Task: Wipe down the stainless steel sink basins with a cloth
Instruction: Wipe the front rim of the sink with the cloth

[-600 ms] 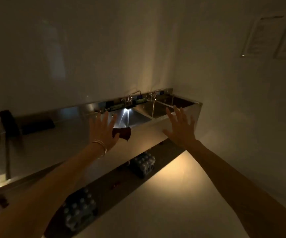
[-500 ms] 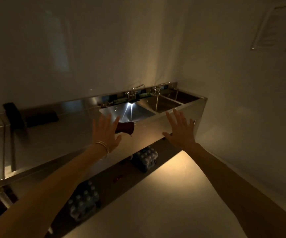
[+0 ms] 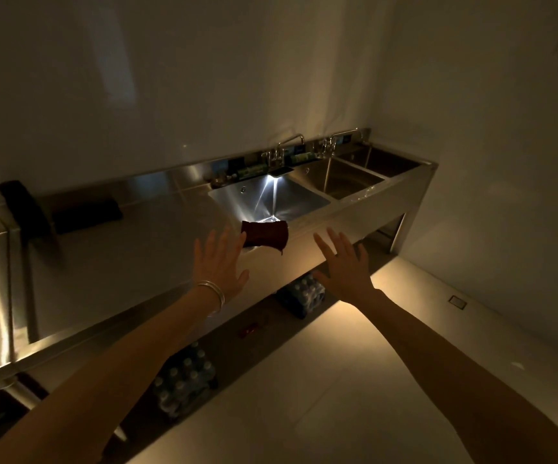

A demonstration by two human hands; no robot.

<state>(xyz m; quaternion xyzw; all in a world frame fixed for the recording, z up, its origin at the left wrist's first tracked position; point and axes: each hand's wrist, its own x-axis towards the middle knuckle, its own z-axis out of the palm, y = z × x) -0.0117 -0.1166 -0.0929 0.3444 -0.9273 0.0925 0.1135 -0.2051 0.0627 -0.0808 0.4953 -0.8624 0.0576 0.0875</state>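
Note:
A long stainless steel counter holds three sink basins in a row. The nearest basin [image 3: 291, 199] is lit by a small light at its back rim, the middle basin [image 3: 348, 179] and far basin [image 3: 384, 160] are dimmer. A dark red cloth [image 3: 266, 233] hangs over the front rim of the nearest basin. My left hand [image 3: 219, 262], with bangles on the wrist, is stretched out with spread fingers just left of the cloth, its fingertips overlapping the cloth's left edge in view. My right hand [image 3: 346, 262] is spread in the air to the right of the cloth, holding nothing.
Two faucets [image 3: 282, 150] [image 3: 333, 140] stand on the backsplash with small green items beside them. A dark object [image 3: 26, 209] and a dark pad [image 3: 87, 211] lie on the counter at left. Packs of bottles [image 3: 184, 383] [image 3: 302, 294] sit under the counter. A wall closes the right side.
The view has tilted down and drawn nearer, so the sinks sit lower and larger. Both hands stay spread in front of me; the cloth has not moved from the rim.

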